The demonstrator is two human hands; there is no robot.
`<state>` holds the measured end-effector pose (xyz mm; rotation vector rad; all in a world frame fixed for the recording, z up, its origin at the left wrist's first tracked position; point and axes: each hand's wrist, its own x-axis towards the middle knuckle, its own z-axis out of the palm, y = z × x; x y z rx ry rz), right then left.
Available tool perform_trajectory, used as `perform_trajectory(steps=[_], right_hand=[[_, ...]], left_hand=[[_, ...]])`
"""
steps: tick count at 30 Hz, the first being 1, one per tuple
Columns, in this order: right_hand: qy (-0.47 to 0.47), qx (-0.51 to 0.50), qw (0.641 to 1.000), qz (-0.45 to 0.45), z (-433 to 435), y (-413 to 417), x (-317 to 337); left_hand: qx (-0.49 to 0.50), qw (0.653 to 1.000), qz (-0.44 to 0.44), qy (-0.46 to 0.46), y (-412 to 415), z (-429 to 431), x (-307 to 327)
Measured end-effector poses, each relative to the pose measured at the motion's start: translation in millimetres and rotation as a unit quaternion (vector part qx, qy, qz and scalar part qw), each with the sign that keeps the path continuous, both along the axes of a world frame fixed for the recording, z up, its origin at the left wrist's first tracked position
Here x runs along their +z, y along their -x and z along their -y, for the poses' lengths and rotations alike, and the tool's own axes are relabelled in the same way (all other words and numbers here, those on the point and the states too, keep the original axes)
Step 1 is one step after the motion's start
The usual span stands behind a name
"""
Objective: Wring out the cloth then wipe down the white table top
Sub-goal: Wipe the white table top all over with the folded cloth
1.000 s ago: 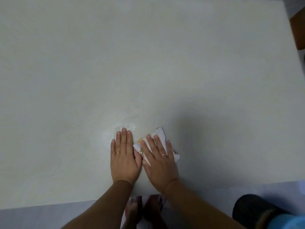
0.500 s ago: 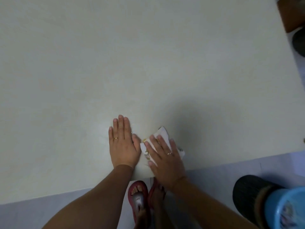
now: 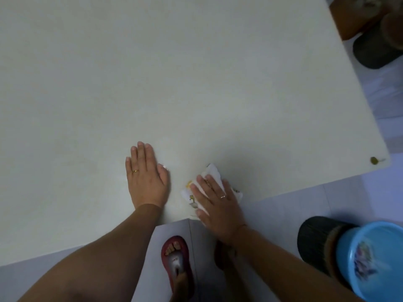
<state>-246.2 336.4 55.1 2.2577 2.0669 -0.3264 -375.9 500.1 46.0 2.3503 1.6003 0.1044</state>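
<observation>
- The left forearm was cut off by the lower frame edge, and the right forearm ran out of the bottom as well.
- A red sandal showed on the pale floor below the tabletop edge; the other foot was mostly hidden under the right wrist.
- At the lower right a blue plastic basin was clipped by the frame, its patterned inside blurred and hard to read; it sat against a dark, ribbed, round object that I could not identify.
- The right hand lay palm-down on the cloth, fingers spread flat and pressing rather than curled around it; a ring showed on one finger.
- The cloth, white and soft-looking with yellowish printed marks, sat at the near edge of the tabletop, mostly covered by the hand, so its full shape could not be made out.
- The left hand rested flat and empty on the tabletop just beside the cloth, apart from it, fingers straight and together, a gold ring on one.
- The tabletop was smooth, matte and off-white.
- Near its right corner sat a small dark speck, too small to identify.
- Beyond the far right edge, brown and dark shapes were cut off and blurred.
</observation>
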Motion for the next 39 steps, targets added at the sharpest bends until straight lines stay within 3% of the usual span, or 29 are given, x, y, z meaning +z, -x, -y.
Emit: perform_trajectory(steps=[2,5,7,9,10,12,13,16,17,18,20,22,23,24,25,28,30,32,36,39], right_hand=[[0.007,0.016,1.000,0.019,13.5,-36.3,0.9],[0.018,-0.099,0.995,-0.015,25.1,-76.6,11.4],[0.001,-0.156,0.985,-0.069,24.1,-77.0,19.0],[-0.054,-0.248,0.949,-0.186,15.6,-70.6,30.4],[-0.090,-0.324,0.904,-0.262,9.1,-69.4,39.0],[-0.141,-0.461,0.754,-0.446,-1.4,-75.1,61.6],[-0.142,-0.495,0.663,-0.544,-4.5,-81.6,73.8],[-0.092,-0.525,0.334,-0.778,-2.9,-103.5,96.7],[-0.086,-0.517,0.261,-0.811,-2.2,-106.7,99.5],[-0.083,-0.510,0.222,-0.827,-2.4,-106.1,101.7],[-0.063,-0.503,0.193,-0.840,-4.5,-100.3,101.8],[-0.040,-0.483,0.201,-0.851,-7.3,-94.8,99.4],[-0.041,-0.480,0.229,-0.846,-9.1,-93.9,99.0],[-0.043,-0.477,0.276,-0.833,-10.1,-93.5,96.8],[-0.040,-0.485,0.347,-0.802,-1.2,-115.3,91.2],[-0.040,-0.532,0.604,-0.592,7.8,-142.8,76.6],[-0.042,-0.531,0.714,-0.454,11.0,-144.6,69.7],[-0.043,-0.515,0.781,-0.350,12.1,-142.0,66.9],[-0.042,-0.514,0.829,-0.214,9.7,-132.4,66.3],[-0.052,-0.465,0.874,-0.131,6.8,-121.6,63.9]], left_hand=[[0.004,1.000,0.000,-0.006,0.7,0.1,-1.2],[0.005,1.000,-0.014,-0.009,-0.1,1.4,-2.0],[0.001,1.000,-0.027,0.000,-0.2,2.9,-0.3],[0.012,1.000,-0.028,0.005,-3.4,5.7,4.9],[0.023,0.999,-0.020,0.010,-7.8,7.6,9.8],[0.034,0.999,0.030,0.024,-23.1,16.5,24.2],[0.028,0.996,0.073,0.035,-34.0,24.4,33.1],[0.017,0.968,0.217,0.123,-67.8,52.8,57.9],[0.034,0.949,0.259,0.177,-76.0,61.9,65.9],[0.062,0.924,0.292,0.240,-81.4,69.5,72.7],[0.117,0.853,0.336,0.383,-90.3,76.0,81.1],[0.165,0.741,0.387,0.524,-96.7,76.2,80.3],[0.187,0.697,0.402,0.564,-98.1,77.6,78.3],[0.206,0.681,0.409,0.572,-97.4,77.9,77.6],[0.220,0.696,0.400,0.554,-117.6,83.9,80.6],[0.194,0.811,0.352,0.426,-136.7,92.0,78.7],[0.149,0.856,0.329,0.369,-139.0,94.4,72.4],[0.125,0.896,0.284,0.318,-144.4,100.3,68.4],[0.106,0.953,0.195,0.204,-151.1,105.7,66.3],[0.042,0.988,0.131,0.067,-144.7,98.9,55.1]])
